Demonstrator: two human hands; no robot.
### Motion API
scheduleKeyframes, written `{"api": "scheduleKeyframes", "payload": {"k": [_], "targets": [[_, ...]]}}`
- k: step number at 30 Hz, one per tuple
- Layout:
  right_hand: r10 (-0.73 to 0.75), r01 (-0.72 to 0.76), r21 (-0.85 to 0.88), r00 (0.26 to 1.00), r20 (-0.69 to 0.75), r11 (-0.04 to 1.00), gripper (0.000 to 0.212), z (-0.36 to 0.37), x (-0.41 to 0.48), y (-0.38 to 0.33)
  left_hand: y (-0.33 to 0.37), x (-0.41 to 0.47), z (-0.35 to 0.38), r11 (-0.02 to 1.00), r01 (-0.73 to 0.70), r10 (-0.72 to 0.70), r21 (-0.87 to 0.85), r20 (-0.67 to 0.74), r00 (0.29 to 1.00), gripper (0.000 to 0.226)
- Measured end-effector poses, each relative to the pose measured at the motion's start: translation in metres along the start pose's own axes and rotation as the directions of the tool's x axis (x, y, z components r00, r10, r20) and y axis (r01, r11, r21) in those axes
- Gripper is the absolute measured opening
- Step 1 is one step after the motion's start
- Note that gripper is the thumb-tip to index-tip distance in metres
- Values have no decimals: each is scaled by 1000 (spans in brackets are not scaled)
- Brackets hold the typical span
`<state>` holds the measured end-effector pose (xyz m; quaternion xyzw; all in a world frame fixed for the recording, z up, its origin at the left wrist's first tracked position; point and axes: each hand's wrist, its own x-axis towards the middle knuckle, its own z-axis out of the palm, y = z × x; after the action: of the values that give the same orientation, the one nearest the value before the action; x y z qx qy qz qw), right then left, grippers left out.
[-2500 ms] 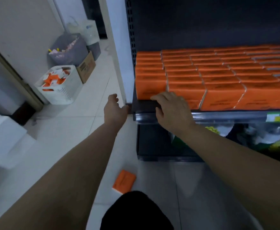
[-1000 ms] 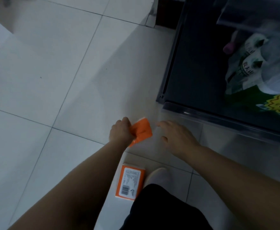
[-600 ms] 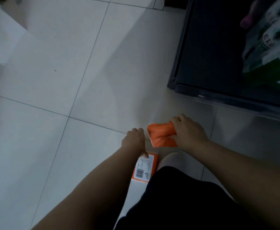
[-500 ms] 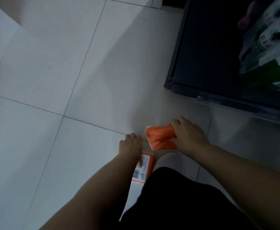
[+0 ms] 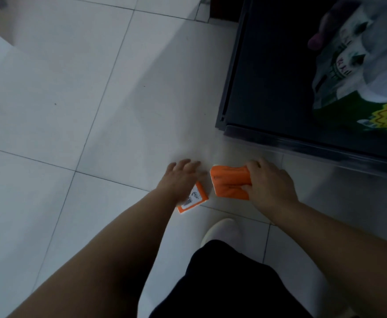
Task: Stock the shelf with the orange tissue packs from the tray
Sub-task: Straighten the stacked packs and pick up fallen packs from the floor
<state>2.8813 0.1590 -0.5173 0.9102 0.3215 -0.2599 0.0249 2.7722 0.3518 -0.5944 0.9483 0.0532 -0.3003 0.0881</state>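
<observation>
Closest to the camera there's a dark trouser leg (image 5: pixel 233 285) and the toe of a white shoe (image 5: pixel 222 230) on the pale tiled floor (image 5: pixel 84 92). Just past the shoe, the right hand (image 5: pixel 271 182) has its fingers curled round an orange tissue pack (image 5: pixel 230 182), squeezing it a bit, held low over the tiles. Right beside it the left hand (image 5: pixel 183 179) sits on top of a second orange pack (image 5: pixel 193 200), label and barcode side up, fingers reaching forward fairly straight. Honestly can't tell if the thumb has actually got hold of it. Further back on the right is the dark bottom shelf (image 5: pixel 256 88), with some white and green bagged goods (image 5: pixel 360 76) on it.
</observation>
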Motion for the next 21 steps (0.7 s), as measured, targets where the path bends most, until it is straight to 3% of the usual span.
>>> {"api": "scheduleKeyframes", "payload": {"k": [2, 6, 9, 13, 17, 21], "targets": [[8, -7, -3, 1000, 28, 1000, 42, 4, -5, 6, -1, 0, 4, 978, -88, 83, 188, 34, 996, 68], [-4, 3, 11, 997, 77, 1000, 41, 9, -13, 8, -10, -6, 3, 973, 41, -3, 226, -165, 986, 36], [-6, 3, 44, 998, 70, 999, 40, 11, -13, 6, -21, -7, -6, 986, 146, -128, 81, -200, 971, 41], [24, -26, 75, 999, 40, 997, 39, 11, -15, 4, -25, -18, -11, 963, 211, -254, -170, -295, 921, 25], [39, -41, 74, 999, 33, 996, 35, 11, -15, 5, -28, -34, 3, 981, 142, -152, -129, -75, 986, 59], [40, -43, 96, 999, 28, 994, 37, 11, -14, 5, -18, -29, -3, 821, 335, -453, -463, -170, 875, 59]]}}
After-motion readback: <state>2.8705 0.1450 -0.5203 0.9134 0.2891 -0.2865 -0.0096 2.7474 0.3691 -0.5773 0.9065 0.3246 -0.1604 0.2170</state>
